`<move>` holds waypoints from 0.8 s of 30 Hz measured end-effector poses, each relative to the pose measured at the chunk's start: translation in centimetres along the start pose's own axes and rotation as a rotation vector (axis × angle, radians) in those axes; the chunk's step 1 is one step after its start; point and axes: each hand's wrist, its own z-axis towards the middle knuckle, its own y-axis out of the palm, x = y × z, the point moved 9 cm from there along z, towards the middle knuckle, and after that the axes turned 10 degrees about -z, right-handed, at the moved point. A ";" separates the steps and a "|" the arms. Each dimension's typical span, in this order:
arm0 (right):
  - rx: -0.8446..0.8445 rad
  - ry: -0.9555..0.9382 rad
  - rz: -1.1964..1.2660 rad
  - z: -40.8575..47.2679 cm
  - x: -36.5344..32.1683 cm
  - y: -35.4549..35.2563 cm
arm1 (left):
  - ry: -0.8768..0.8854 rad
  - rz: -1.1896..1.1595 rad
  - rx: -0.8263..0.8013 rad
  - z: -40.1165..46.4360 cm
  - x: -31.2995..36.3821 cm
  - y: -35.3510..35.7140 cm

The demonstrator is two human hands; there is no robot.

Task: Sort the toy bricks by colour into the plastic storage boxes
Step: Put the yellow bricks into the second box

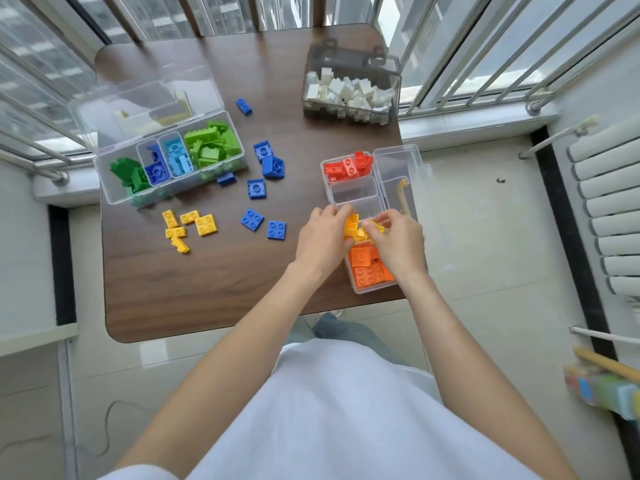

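Now, L hand (320,242): fingers pinch small yellow plastic toy bricks (354,227).
R hand (396,242): fingers grip same bricks.
Bricks: over clear compartmented plastic storage box (377,188), right side of dark wood bench (214,289).

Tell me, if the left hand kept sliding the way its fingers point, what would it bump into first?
Probably the yellow bricks it already touches with the left hand, over the clear box; depth is unclear.

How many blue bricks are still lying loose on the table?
8 blue bricks: one far back, three between the boxes, one by the left storage box, two flat ones in front. The stacked pair may hide more.
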 end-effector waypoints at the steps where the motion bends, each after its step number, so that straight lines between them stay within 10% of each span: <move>1: -0.002 -0.006 -0.008 0.0 -0.1 0.0 | 0.003 0.008 0.004 0.0 0.1 0.0; 24: 0.003 -0.339 -0.177 -0.8 -1.5 0.2 | 0.165 -0.129 0.100 -0.4 1.2 0.9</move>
